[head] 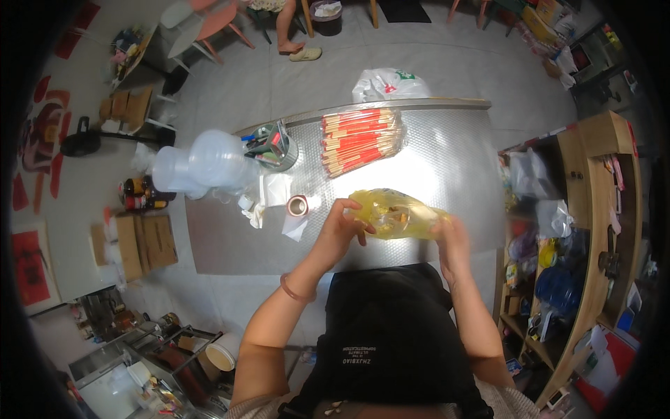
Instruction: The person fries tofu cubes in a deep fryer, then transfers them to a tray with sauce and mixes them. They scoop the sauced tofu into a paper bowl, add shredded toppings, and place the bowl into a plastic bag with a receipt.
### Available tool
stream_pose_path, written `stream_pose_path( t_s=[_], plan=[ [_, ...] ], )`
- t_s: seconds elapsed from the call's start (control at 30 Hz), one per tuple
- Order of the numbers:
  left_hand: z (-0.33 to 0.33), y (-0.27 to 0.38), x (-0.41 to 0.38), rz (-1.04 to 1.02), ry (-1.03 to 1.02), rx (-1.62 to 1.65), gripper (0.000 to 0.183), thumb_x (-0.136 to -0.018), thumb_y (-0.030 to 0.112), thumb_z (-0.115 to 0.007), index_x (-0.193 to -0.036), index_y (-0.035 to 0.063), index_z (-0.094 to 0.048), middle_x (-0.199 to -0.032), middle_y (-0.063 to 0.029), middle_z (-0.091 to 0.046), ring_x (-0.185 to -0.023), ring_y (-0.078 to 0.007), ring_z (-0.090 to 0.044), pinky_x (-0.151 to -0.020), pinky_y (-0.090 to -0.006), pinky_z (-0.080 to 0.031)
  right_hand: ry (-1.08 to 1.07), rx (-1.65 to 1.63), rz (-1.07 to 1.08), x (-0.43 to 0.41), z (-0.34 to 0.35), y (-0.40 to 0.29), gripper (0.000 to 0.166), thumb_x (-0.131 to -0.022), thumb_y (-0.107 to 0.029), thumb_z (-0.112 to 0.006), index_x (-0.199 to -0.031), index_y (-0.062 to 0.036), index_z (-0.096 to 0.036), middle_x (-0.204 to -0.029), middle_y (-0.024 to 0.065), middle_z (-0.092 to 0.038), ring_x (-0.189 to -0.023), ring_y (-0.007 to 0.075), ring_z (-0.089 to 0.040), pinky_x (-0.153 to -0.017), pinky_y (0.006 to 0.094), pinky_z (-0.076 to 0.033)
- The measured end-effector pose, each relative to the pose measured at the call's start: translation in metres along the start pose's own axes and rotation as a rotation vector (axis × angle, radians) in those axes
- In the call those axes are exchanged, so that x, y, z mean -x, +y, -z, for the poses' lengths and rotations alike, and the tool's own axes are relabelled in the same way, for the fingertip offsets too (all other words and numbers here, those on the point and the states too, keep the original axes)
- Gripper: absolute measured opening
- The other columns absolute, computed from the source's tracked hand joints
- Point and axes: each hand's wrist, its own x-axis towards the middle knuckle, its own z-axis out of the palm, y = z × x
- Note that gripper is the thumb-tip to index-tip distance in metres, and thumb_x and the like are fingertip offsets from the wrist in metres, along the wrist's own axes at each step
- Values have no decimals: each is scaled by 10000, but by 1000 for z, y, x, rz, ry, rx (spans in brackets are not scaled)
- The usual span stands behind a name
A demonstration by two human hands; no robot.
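My left hand (348, 225) pinches one end of a yellow translucent plastic bag (400, 212) over the near part of a patterned metal table (466, 173). At the bag's other end is my right hand (451, 241), slightly blurred, its fingers closed on the plastic. Something sits inside the bag, but I cannot tell what. Beyond it lies a clear-wrapped bundle of chopsticks in red-and-tan paper sleeves (361, 139). To the left of my left hand a roll of tape or film (298, 206) stands near white paper (276, 189).
Stacked clear plastic containers (209, 162) and a green holder of pens (282, 152) occupy the table's left side. A white plastic bag (387, 84) is past its far edge. Wooden shelves (596, 183) stand right. A person's leg (285, 26) shows beyond.
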Motion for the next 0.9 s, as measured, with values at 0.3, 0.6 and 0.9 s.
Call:
stream_pose_path(
  t_s=[0.3, 0.6, 0.9],
  plan=[
    [-46, -11, 3, 64, 6, 71, 199, -927, -54, -457, -1056, 79, -384, -1067, -149, -624, -925, -182, -637, -780, -321, -545, -606, 487, 82, 1, -41, -3, 274, -927, 75, -409, -1165, -46, -472, -1251, 136, -562, -908, 165, -616, -843, 299, -487],
    [-1, -35, -8, -79, 136, -386, 273, -789, 2, -720, -958, 44, -509, -753, 0, -547, -716, -70, -542, -622, -205, -449, -567, 265, 50, -33, -12, 34, 423, -826, 76, -644, -1175, -80, -462, -872, 25, -584, -748, 124, -548, -657, 209, -453],
    [8, -41, -61, 205, 53, -241, 99, -885, 119, -675, -846, 32, -648, -767, 5, -619, -726, -69, -529, -679, -219, -444, -428, 501, 67, -37, 40, 39, 174, -929, -173, -602, -812, -46, -576, -744, 10, -501, -705, 109, -486, -692, 263, -423]
  ],
)
